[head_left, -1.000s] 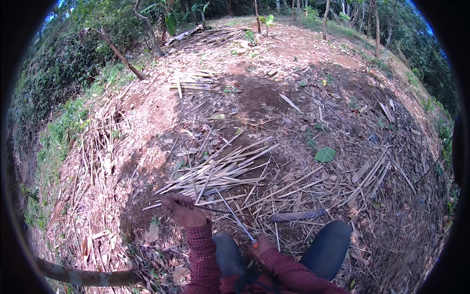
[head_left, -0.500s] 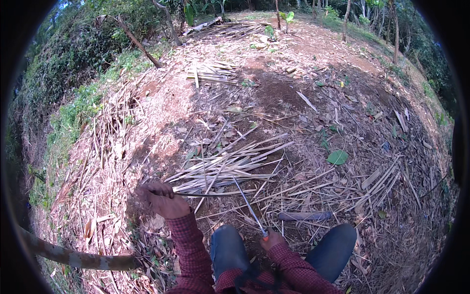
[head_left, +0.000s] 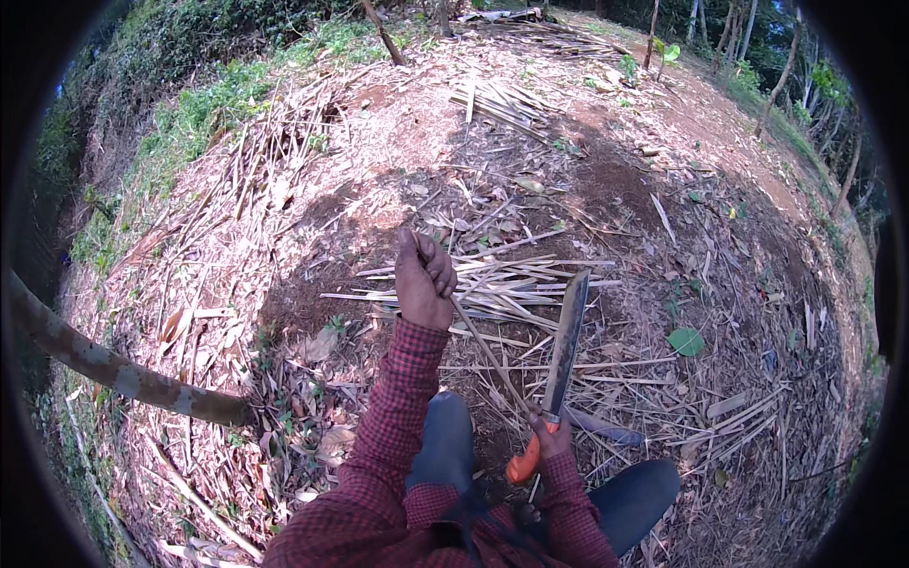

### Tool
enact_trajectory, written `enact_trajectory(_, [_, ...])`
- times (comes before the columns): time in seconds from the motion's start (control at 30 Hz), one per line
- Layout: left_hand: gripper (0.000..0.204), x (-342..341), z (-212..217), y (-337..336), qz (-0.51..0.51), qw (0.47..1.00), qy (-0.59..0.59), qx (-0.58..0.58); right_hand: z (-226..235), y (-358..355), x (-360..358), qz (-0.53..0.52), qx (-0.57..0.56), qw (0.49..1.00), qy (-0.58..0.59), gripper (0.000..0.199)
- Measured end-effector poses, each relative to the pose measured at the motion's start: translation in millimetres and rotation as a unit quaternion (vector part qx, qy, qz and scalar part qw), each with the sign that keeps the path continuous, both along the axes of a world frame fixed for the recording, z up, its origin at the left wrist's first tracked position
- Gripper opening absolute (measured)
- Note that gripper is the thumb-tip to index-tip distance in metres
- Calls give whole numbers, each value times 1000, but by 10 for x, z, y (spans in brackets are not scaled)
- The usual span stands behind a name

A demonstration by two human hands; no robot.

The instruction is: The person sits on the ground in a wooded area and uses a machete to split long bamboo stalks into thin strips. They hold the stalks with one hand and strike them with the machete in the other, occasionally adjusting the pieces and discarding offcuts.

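Note:
My left hand [head_left: 423,277] is raised in front of me, closed around the upper end of a thin bamboo strip [head_left: 488,352] that slants down toward my lap. My right hand [head_left: 549,437] grips the orange handle of a long dark knife [head_left: 566,339], blade pointing up and away, just right of the strip. A loose pile of split bamboo strips [head_left: 516,284] lies on the ground just beyond both hands. My knees in dark trousers [head_left: 445,445] show below, with red checked sleeves.
A thick mottled bamboo pole [head_left: 114,369] crosses the lower left. Another bundle of strips [head_left: 502,99] lies farther up the slope. Dry leaves and slivers cover the bare earth; a green leaf [head_left: 686,340] lies to the right. Grass and thin tree trunks ring the patch.
My left hand has lifted off the ground with a bamboo strip in it. My right hand has raised the knife so its blade stands beside the strip. The view has swung left.

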State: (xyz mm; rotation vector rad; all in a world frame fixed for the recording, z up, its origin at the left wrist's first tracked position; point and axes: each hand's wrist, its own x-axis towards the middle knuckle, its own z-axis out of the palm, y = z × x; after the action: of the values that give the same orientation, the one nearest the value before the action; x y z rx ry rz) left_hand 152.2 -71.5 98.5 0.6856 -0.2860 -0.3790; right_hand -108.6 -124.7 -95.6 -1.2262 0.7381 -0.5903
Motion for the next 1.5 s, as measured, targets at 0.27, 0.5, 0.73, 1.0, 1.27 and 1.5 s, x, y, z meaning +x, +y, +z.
enact_trajectory(0.27, [69,-190,-849,-261,-57,982,18,178,-26,132,28,-56,109,990,63,25])
enact_trajectory(0.5, [37,-1373,-1800,-171,-131,943,-6,305,-156,83,41,-106,85,984,118,28])
enact_trajectory(0.73, [25,-659,-1223,-410,-148,958,3,246,351,-140,-57,-37,130,991,22,33])
enact_trajectory(1.0, [30,-542,-838,-197,-298,904,5,308,1357,-808,-212,95,-439,828,335,33])
enact_trajectory(1.27, [21,-989,-855,16,-311,861,-17,403,1113,-1220,-308,202,-613,697,311,48])
enact_trajectory(1.5, [25,-1359,-747,284,-404,802,-34,438,982,-1757,-642,111,-532,714,441,31])
